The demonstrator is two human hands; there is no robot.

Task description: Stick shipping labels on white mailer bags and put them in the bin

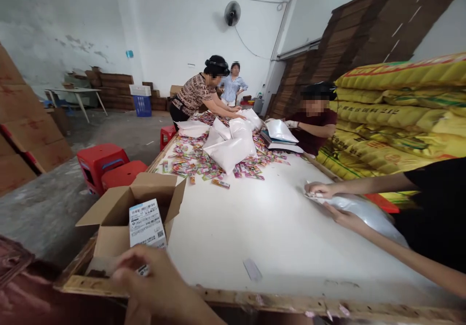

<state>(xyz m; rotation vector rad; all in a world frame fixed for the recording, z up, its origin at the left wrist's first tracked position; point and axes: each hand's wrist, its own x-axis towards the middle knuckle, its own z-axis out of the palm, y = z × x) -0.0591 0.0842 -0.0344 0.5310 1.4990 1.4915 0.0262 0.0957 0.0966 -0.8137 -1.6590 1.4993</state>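
Note:
My right hand (160, 276) reaches in from the bottom, its fingers curled, in front of an open cardboard carton (105, 240). A small patch of white print shows between its fingers; whether that is a held thing or part of the carton's contents I cannot make out. Just below, a bit of skin that looks like my left hand (138, 311) is mostly covered by the right one, its fingers hidden. Inside the carton a white printed box (146, 223) stands tilted. Motion blurs both hands.
A white table (225, 228) bears a small pale slip (252, 269), scattered colourful packets (196, 164) and filled white bags (231, 152). At right a co-worker's hands (327, 194) grip a plastic bag (364, 213). Red stools (102, 160) stand left; other people work at the far end.

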